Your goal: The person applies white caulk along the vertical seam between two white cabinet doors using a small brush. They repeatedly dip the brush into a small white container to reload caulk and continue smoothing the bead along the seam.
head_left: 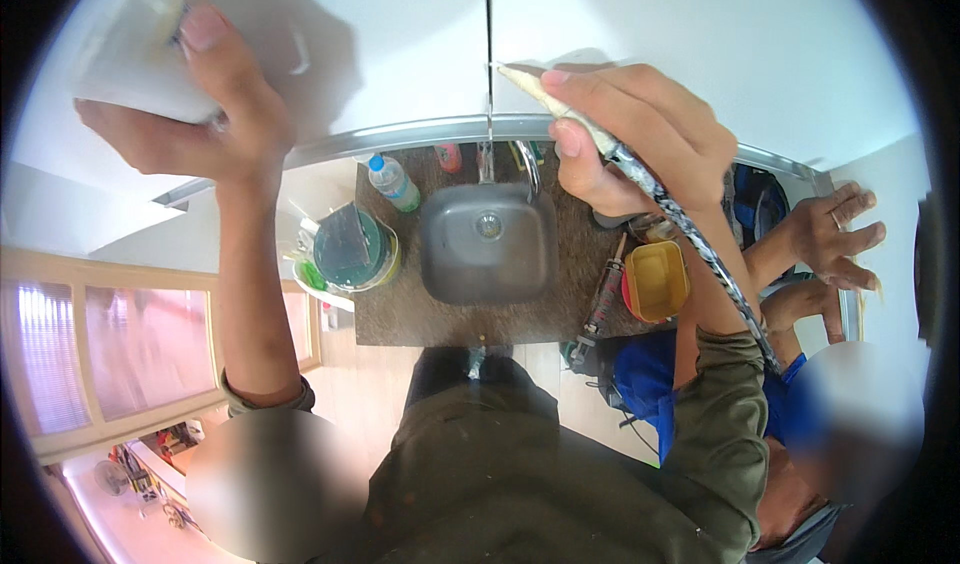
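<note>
My right hand (650, 134) grips a long paintbrush (690, 229) with a paint-speckled black-and-white handle. Its cream, pointed tip end (525, 82) reaches the dark upright gap (490, 24) between two white panels. Over at the upper left, my left hand (225, 114) is closed around a whitish plastic container (150, 64), thumb at its rim. Pale matter shows near that thumb, but the contents are too unclear to name. The fingers behind the container are partly hidden.
Below the panels, a brown counter (390, 309) bears a grey sink (440, 264), a bottle (393, 184), a yellow tub (658, 282) and a caulking gun (603, 304). A bucket (392, 264) stands left. Close on my right is another person's hand (830, 239).
</note>
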Demonstrator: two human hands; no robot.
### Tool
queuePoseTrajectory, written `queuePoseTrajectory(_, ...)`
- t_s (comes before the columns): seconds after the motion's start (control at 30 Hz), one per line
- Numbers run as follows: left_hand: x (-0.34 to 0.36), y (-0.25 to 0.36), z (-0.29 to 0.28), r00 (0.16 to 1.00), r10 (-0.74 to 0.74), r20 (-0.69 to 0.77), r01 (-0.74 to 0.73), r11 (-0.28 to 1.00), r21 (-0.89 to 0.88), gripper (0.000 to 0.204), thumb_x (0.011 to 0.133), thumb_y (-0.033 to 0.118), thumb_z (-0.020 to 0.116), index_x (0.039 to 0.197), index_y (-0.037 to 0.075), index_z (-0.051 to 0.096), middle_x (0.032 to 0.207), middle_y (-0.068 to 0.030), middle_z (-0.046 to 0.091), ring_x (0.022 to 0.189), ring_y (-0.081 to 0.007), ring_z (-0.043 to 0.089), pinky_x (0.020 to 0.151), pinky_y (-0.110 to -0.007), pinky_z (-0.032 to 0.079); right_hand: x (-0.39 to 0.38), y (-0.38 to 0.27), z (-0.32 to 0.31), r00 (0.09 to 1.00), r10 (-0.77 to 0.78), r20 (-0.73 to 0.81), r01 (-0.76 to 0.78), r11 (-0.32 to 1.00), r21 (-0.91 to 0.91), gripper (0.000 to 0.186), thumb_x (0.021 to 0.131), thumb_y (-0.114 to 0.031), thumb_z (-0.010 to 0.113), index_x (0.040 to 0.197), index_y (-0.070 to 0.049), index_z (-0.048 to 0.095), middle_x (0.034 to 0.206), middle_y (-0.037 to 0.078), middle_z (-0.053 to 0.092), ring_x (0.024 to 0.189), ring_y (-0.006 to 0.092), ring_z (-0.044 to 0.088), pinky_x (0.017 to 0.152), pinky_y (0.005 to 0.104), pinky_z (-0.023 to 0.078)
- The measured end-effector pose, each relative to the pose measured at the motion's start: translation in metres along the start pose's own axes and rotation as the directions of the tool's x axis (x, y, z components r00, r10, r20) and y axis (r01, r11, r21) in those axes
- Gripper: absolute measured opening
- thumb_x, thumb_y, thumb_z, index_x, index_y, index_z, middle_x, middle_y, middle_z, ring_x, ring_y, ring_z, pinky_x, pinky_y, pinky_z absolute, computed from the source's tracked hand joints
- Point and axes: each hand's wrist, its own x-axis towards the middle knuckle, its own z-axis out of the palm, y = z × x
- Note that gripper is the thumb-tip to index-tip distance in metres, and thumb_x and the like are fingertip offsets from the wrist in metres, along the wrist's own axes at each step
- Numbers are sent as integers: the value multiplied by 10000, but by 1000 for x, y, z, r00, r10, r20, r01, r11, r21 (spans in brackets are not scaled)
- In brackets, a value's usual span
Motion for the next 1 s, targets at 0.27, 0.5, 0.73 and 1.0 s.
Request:
queuePoseTrajectory(0.27, 3, -2, -13, 985, 117, 130, -146, 960, 240, 441, 846, 314, 696, 1078, -49, 603, 1061, -218, 532, 983, -355, 486, 862, -461, 377, -6, -9, 13, 940, 234, -247, -217, 972, 94, 215, 767, 0, 701, 978, 40, 712, 782, 148, 706, 599, 203, 667, 525, 276, 520)
queuePoseTrajectory(0.5, -3, 25, -24, 967, -119, 225, 77, 979, 189, 471, 880, 293, 691, 1159, -62, 557, 1136, -256, 509, 1040, -401, 480, 935, -512, 355, -23, -75, -6, 702, 670, -240, -599, 738, 310, 158, 908, 20, 620, 1054, 65, 659, 803, 122, 701, 666, 134, 676, 570, 264, 539)
queuePoseTrajectory(0.73, -101, 100, -97, 622, -637, 455, 720, 693, -14, 311, 934, 127, 642, 1183, -50, 581, 1034, -160, 660, 952, -238, 627, 865, -374, 483, -98, -144, -51, 388, 879, -277, -763, 475, 438, 200, 951, -48, 637, 1132, 19, 585, 779, 60, 648, 647, 110, 627, 591, 259, 527)
queuePoseTrajectory(1.0, -242, 203, -204, -35, -739, 673, 889, 285, 359, 335, 873, 245, 779, 1079, 17, 644, 881, -92, 690, 790, -133, 624, 729, -321, 514, -162, -184, -74, 135, 916, -377, -852, 301, 428, 133, 964, -63, 632, 1065, 22, 644, 697, 37, 612, 565, 100, 558, 537, 250, 466)
